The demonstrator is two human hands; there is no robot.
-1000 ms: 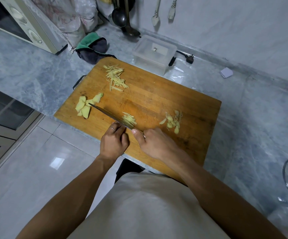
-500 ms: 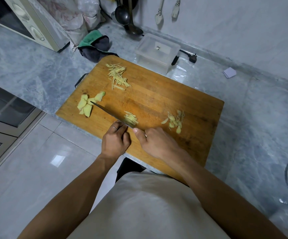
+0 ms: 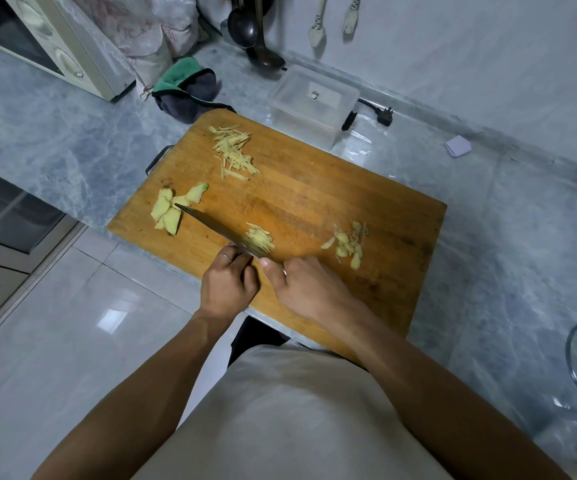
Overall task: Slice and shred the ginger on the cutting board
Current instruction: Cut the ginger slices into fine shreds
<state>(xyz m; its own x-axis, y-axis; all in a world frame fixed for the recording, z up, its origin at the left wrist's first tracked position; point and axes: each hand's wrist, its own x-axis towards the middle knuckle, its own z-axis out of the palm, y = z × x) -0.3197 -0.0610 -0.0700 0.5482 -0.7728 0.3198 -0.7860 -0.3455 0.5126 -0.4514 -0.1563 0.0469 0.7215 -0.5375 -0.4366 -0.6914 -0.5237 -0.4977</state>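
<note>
Your right hand (image 3: 306, 289) fingers clenched on knife (image 3: 218, 228) handle, blade over ginger stack (image 3: 261, 239) near cutting board (image 3: 314, 202) near edge. Your left hand (image 3: 228, 289) fingers curled, pinning stack. Slices (image 3: 173, 211) left, shreds (image 3: 233, 152) far, scraps (image 3: 347, 244) right. Board on marble surface (image 3: 55, 133).
</note>
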